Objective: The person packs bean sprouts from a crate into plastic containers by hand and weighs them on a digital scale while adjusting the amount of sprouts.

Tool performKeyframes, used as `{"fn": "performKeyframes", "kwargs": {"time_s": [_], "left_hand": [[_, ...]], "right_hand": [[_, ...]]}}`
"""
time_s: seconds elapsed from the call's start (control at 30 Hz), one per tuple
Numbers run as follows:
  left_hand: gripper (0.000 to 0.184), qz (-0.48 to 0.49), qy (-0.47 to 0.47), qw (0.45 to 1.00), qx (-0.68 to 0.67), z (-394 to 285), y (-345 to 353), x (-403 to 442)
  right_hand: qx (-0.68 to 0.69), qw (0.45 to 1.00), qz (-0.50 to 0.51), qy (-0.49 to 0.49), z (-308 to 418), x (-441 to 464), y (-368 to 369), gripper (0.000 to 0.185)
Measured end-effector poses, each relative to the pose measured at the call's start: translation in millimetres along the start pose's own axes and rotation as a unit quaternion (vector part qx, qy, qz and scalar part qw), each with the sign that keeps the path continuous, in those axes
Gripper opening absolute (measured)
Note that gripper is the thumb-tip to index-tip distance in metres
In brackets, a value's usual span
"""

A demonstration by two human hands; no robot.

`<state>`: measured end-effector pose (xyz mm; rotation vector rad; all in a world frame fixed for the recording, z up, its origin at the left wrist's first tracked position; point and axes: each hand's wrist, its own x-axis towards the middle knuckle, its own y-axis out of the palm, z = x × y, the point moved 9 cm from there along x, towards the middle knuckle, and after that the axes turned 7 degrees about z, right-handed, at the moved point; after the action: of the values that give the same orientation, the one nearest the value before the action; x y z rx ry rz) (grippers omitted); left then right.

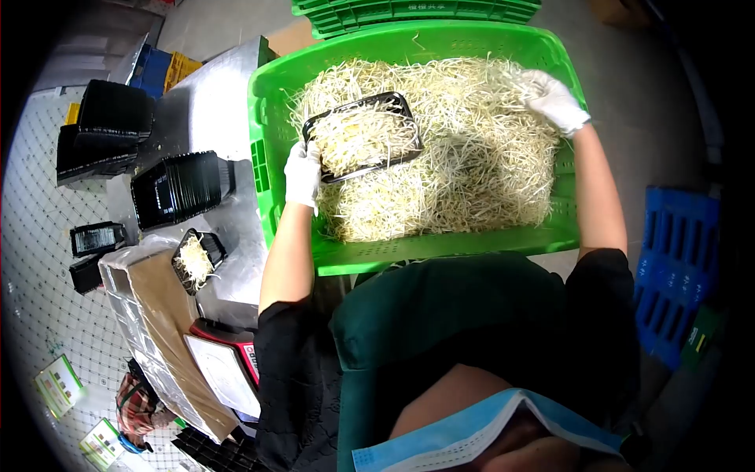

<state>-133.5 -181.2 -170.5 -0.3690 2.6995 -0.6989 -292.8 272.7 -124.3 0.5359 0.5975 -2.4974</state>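
Note:
A large green crate [440, 250] is filled with pale bean sprouts [464, 173]. My left hand [303, 175], in a white glove, grips the left side of a black tray [385, 164] heaped with sprouts, held over the crate's left part. At the crate's upper right, my right hand [554, 101], also gloved in white, rests at the edge of the sprout pile. Its fingers are bent at the sprouts, and their tips are blurred, so what they hold is hard to make out.
Stacks of black trays [177, 189] stand on the metal table [240, 228] at left, beside a small tray with sprouts [194, 261]. Nearer are a cardboard box [161, 315] and a scale [224, 370]. A blue pallet [676, 267] lies right. Another person [140, 409] is at lower left.

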Motion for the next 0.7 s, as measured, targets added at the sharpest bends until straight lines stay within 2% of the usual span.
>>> {"fn": "performKeyframes", "kwargs": {"time_s": [0.07,0.1,0.13,0.17,0.2,0.23,0.27,0.3,0.37,0.4,0.43,0.5,0.57,0.6,0.63,0.67,0.7], "left_hand": [[0.032,0.008,0.007,1.000,0.012,19.9,2.8,9.9],[0.032,0.008,0.007,1.000,0.012,25.5,-0.6,10.9],[0.035,0.002,-0.022,0.998,0.062,27.2,-5.3,10.3],[0.037,-0.004,-0.050,0.993,0.110,20.4,-9.1,7.6],[0.042,-0.007,-0.024,0.993,0.117,6.4,-13.6,1.2],[0.042,-0.010,-0.024,0.984,0.174,3.3,-16.6,-1.5],[0.043,-0.015,-0.024,0.973,0.230,5.2,-21.6,-1.6],[0.044,-0.006,-0.048,0.975,0.215,13.3,-24.3,-0.8],[0.048,-0.047,-0.031,0.943,0.328,-60.2,-32.1,-39.1],[0.048,-0.109,0.072,0.945,0.301,-80.0,-38.3,-46.8],[0.046,-0.120,0.097,0.964,0.215,-79.6,-44.4,-46.6],[0.040,-0.129,0.131,0.983,0.032,-83.6,-52.6,-45.2],[0.040,-0.094,0.144,0.984,-0.057,-118.4,-44.5,-61.0],[0.041,-0.080,0.152,0.980,-0.096,-142.6,-33.3,-71.0],[0.042,-0.093,0.195,0.976,-0.009,-168.1,-22.6,-79.4],[0.045,-0.058,0.203,0.974,0.078,-184.4,-3.2,-80.6],[0.047,-0.033,0.254,0.954,0.154,-212.0,20.5,-89.8]], "right_hand": [[0.050,0.994,-0.017,-0.100,23.6,-5.9,1.4,0.050],[-0.066,0.997,0.041,0.009,15.8,-4.9,16.3,0.057],[-0.180,0.972,0.097,0.117,24.5,-17.9,34.5,0.064],[0.256,0.940,0.192,0.119,2.1,3.1,70.4,0.079],[-0.014,0.984,0.175,0.031,-14.5,14.2,60.2,0.093],[-0.292,0.949,0.110,-0.031,-7.3,10.8,58.1,0.107],[-0.347,0.933,0.085,-0.032,-4.5,4.9,65.3,0.114],[-0.337,0.934,0.113,-0.048,-1.7,-2.9,79.0,0.120],[-0.367,0.920,0.085,-0.110,-37.2,18.4,69.1,0.097],[-0.219,0.966,0.092,-0.100,-67.3,40.9,44.8,0.073],[-0.065,0.989,0.095,-0.087,-91.3,60.0,21.9,0.050],[-0.034,0.997,0.058,-0.028,-29.1,12.3,14.7,0.024],[-0.013,0.982,0.047,-0.181,8.1,-6.1,-7.7,0.042],[-0.033,0.981,0.057,-0.184,24.1,-20.6,-3.8,0.047],[-0.071,0.981,0.075,-0.165,33.8,-30.1,10.5,0.052],[-0.123,0.979,0.100,-0.132,37.6,-34.5,26.8,0.058],[-0.151,0.974,0.139,-0.098,36.4,-35.1,46.2,0.063]]}}
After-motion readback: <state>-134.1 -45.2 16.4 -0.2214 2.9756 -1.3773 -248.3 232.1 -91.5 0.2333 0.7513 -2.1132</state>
